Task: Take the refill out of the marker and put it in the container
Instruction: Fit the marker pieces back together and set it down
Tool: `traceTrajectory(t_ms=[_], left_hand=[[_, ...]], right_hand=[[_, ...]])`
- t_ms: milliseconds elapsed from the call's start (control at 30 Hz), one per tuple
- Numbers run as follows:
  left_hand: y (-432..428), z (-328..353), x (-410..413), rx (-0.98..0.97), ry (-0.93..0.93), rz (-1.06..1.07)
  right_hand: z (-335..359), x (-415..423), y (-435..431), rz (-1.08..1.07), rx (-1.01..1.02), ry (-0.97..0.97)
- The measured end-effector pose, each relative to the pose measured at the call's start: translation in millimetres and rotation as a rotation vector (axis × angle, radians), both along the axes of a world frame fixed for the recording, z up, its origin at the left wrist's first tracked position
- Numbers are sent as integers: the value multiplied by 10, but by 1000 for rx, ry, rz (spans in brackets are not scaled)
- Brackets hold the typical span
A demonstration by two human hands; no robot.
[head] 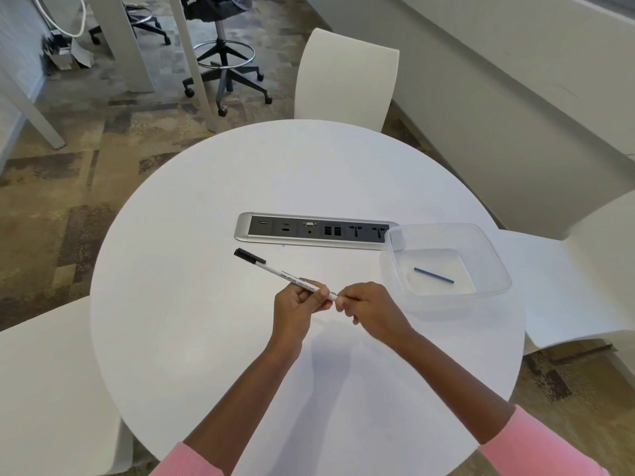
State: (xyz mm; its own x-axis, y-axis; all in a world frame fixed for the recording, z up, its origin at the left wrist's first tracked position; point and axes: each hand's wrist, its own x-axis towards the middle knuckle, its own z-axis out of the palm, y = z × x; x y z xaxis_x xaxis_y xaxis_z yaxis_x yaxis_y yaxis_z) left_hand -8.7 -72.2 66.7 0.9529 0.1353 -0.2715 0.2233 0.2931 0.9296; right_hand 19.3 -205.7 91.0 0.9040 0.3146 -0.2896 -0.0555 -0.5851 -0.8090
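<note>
A white marker point(275, 269) with a black cap pointing up-left is held above the round white table point(206, 338). My left hand point(299, 307) grips the marker's barrel near its rear end. My right hand point(367, 309) pinches the very end of the marker, fingers curled round it. No refill shows at that end; it is hidden by my fingers. To the right stands a clear plastic container point(494, 266) with a thin blue refill point(433, 275) lying in it.
A silver and black socket strip point(309, 230) is set into the table behind the marker, its right end touching the container. White chairs stand at the far side point(343, 77), the right point(584, 269) and the left point(44, 389).
</note>
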Motion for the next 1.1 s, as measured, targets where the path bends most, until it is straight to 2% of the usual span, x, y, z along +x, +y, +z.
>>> traceTrajectory(t_ms=[133, 200, 233, 300, 433, 600, 667, 800, 1100], left_hand=[[4, -12, -10, -7, -4, -24], [4, -18, 7, -29, -10, -4], [5, -17, 19, -48, -10, 12], [0, -15, 47, -110, 5, 46], [-7, 3, 85, -248, 80, 114], [-22, -4, 61, -362, 127, 93], [-39, -29, 39, -369, 138, 81], [-59, -75, 22, -339, 124, 63], [-53, -70, -61, -159, -21, -86]], right_hand=[[74, 91, -86, -18, 232, 425], [77, 78, -84, -57, 324, 480], [68, 61, -60, -79, 351, 448], [32, -7, 0, -117, 293, 262], [-78, -150, 47, -54, -101, -333], [-84, -197, 11, 54, -283, -652], [-72, -183, -17, 85, -313, -705], [-56, -157, -25, 44, -182, -575], [-55, -217, -56, -245, 216, 25]])
